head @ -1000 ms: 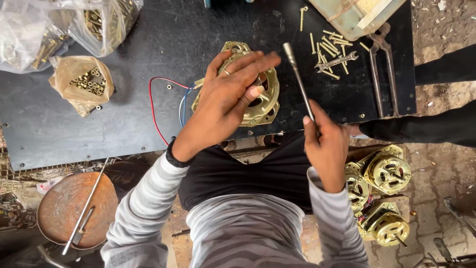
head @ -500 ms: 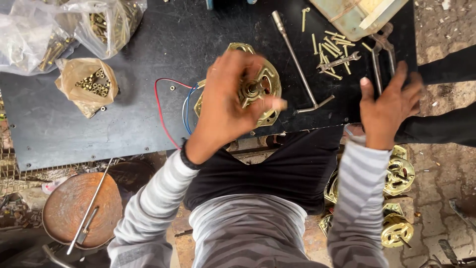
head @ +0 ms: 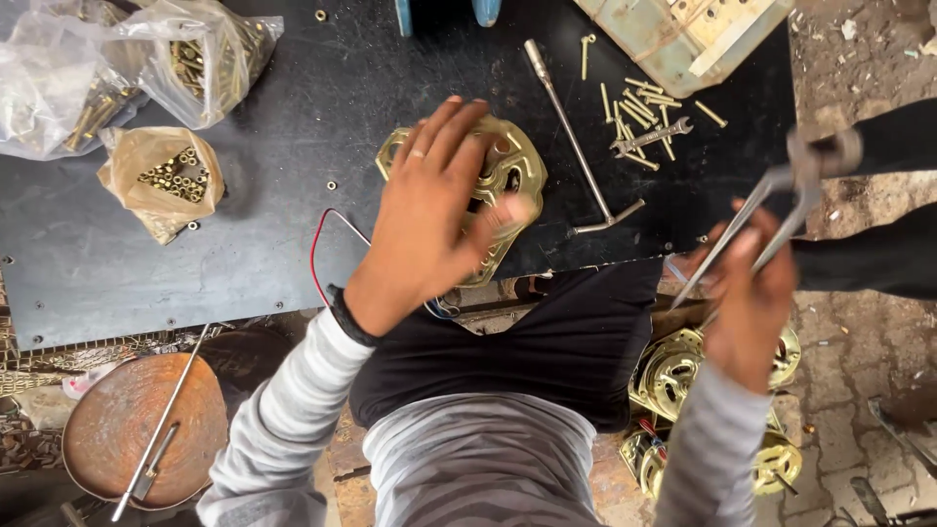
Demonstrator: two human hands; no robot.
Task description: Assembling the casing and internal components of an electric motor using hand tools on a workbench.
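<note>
**A:** Where is the gold motor (head: 508,185)?

**B:** It lies flat on the black table (head: 244,244), close to the near edge. One corner seems to stick out a bit past that edge. The left hand (head: 434,210) sits on top of it.

**A:** What are the fingers doing?

**B:** They are spread wide and press down on the motor. The thumb curls around its right side. The arm comes up from below in a striped sleeve.

**A:** Is there room around it?

**B:** Yes, to the left of the fingers the table is bare, with only a red wire (head: 317,259) there. Just right of the thumb lies a long bent metal wrench (head: 576,137). Past it are loose gold bolts (head: 639,107).

**A:** And the other hand?

**B:** The right hand (head: 752,288) is off the table, past its right corner. Its fingers are closed around metal pliers (head: 771,200). The pliers point up and away and look blurry.

**A:** What is under that hand?

**B:** More gold motors (head: 683,366), stacked on the ground.
</note>
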